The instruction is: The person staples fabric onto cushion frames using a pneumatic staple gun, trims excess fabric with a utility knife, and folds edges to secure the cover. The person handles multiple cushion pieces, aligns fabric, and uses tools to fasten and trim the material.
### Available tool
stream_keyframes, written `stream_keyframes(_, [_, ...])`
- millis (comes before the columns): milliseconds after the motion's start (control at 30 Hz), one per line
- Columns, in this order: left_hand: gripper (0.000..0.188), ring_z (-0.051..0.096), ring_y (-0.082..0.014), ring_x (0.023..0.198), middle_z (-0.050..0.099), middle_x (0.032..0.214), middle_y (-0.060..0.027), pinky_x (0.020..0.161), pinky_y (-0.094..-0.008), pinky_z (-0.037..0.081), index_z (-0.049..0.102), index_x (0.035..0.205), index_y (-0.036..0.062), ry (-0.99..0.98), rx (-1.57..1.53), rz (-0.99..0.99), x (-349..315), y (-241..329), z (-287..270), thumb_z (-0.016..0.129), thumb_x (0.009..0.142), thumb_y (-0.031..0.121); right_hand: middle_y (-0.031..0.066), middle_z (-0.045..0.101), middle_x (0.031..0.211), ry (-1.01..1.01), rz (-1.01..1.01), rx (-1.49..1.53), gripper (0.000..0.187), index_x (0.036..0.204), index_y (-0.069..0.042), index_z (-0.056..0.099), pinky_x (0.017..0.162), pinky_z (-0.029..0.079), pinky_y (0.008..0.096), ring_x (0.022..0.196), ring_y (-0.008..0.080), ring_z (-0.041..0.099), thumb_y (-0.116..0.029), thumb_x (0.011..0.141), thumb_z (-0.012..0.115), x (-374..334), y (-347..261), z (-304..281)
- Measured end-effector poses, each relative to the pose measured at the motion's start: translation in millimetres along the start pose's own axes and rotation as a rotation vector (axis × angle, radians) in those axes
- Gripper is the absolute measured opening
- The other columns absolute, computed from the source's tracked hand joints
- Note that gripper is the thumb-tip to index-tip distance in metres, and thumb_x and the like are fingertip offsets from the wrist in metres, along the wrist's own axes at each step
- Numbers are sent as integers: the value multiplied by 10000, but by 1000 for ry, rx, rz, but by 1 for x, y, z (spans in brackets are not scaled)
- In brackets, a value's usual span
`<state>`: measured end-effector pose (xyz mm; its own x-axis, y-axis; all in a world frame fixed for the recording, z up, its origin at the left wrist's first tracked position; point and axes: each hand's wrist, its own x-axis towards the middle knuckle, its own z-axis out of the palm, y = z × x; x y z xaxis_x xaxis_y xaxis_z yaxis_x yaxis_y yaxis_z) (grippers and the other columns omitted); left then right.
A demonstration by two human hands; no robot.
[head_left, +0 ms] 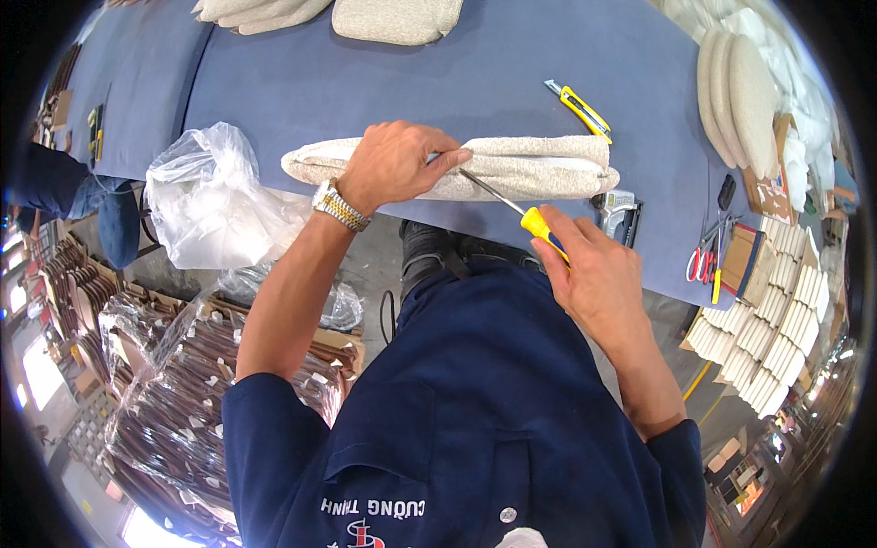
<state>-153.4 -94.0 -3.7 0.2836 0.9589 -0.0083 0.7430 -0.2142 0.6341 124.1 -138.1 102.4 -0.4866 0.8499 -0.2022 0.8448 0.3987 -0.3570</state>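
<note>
A beige fabric-covered cushion (539, 169) stands on its edge along the near side of the blue table, its white inside showing through a long slit. My left hand (402, 163) grips the cushion's fabric at the slit, thumb and forefinger pinched together. In my right hand (594, 274) is a screwdriver (537, 222) with a yellow and dark handle. Its metal shaft slants up and left, and the tip meets the slit close to my left fingertips. Whether the tip goes inside the cover is hard to make out.
A yellow utility knife (585, 111) lies beyond the cushion; a staple gun (619, 215) sits by its right end. Red-handled scissors (702, 260) rest at the table's right edge. Clear plastic bags (215, 196) bunch at left. More cushions (397, 20) lie at the far edge, others (735, 100) at right.
</note>
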Motion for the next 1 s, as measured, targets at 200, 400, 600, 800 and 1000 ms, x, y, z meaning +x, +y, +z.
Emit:
stream_keyframes(200, [372, 732, -317, 734, 790, 852, -71, 628, -420, 564, 840, 925, 136, 20, -17, 14, 1, -3, 2, 674, 986, 464, 128, 724, 974, 97, -12, 266, 335, 1322, -102, 666, 627, 562, 405, 722, 341, 705, -251, 1023, 679, -10, 26, 51])
stream_keyframes(400, [350, 735, -295, 706, 788, 843, -96, 621, -401, 549, 827, 905, 79, 22, -10, 16, -1, 2, -1, 721, 978, 404, 156, 756, 1113, -230, 332, 802, 348, 1332, -57, 670, 656, 551, 411, 766, 329, 727, -281, 1084, 578, -11, 42, 70])
stream_keyframes(600, [344, 724, -292, 690, 780, 819, -86, 606, -393, 541, 819, 889, 79, 20, 11, 39, -6, 6, -1, 715, 984, 393, 129, 753, 1050, -135, 199, 696, 354, 1359, -107, 648, 719, 552, 406, 839, 323, 727, -285, 1054, 620, -18, 41, 55])
stream_keyframes(800, [344, 720, -290, 683, 778, 814, -81, 602, -393, 539, 815, 883, 79, 37, 10, 36, -11, 10, -2, 709, 987, 389, 100, 680, 998, -48, 26, 117, 405, 1338, -130, 686, 736, 556, 413, 856, 330, 695, -216, 947, 746, -11, 23, 5])
stream_keyframes(1000, [353, 721, -286, 672, 780, 819, -81, 592, -391, 542, 816, 883, 81, 56, 25, 48, -13, 9, 1, 708, 988, 401, 76, 645, 958, -18, -122, 28, 395, 1340, -145, 693, 731, 550, 400, 818, 303, 675, -194, 951, 742, -7, 26, -4])
